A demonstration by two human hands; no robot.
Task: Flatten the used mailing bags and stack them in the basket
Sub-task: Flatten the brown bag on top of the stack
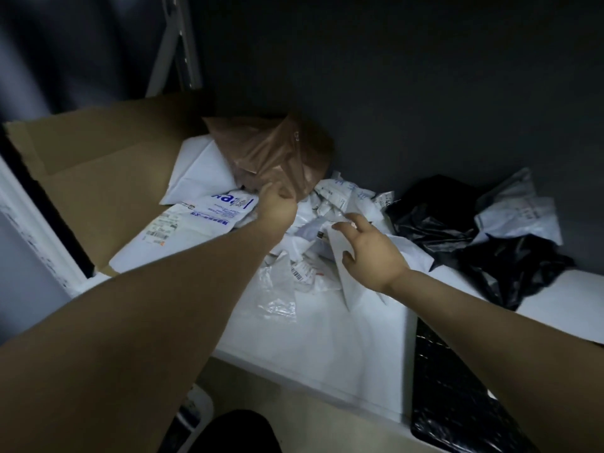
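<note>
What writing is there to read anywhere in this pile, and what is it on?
Nothing can be quoted with confidence.
White bag: big blue letters, upside down, partly behind the left hand; smaller blue line blurred.
Its label: barcode, print too small.
Loose label: barcode, print too small.
Brown bag: no readable print.

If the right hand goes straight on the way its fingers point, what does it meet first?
Most likely the heap of crumpled white mailing bags just ahead of the right hand, whose fingers point up-left. Depth is unclear; it could pass above them.
</note>
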